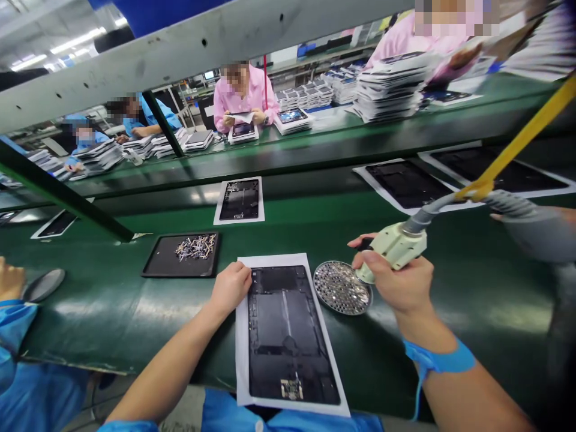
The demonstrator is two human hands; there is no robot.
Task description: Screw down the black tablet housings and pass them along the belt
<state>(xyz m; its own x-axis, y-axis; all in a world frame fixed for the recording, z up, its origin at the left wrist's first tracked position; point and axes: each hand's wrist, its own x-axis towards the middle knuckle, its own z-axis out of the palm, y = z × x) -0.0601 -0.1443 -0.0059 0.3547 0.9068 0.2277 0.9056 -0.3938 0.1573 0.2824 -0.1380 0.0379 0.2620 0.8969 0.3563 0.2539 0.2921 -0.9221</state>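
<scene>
A black tablet with its inside exposed [290, 324] lies on a sheet of white paper [243, 372] right in front of me. My left hand [231, 287] is closed at its upper left edge, fingers curled against the rim. In my right hand [400, 282] is a pale green electric screwdriver [398, 246], hanging from a yellow strap [531, 132]. Its tip points down at a round metal dish of small screws [342, 288] beside the tablet; whether it touches them is hidden by my fingers. A blue wrist strap [443, 358] circles my right wrist.
Left of the paper stands a black tray [155, 258] with a heap of small parts [195, 247]. Other opened tablets on paper [240, 201] lie further back on the green bench [180, 318]. A metal beam crosses above. Co-workers sit opposite; a neighbour's hand [9, 279] is at left.
</scene>
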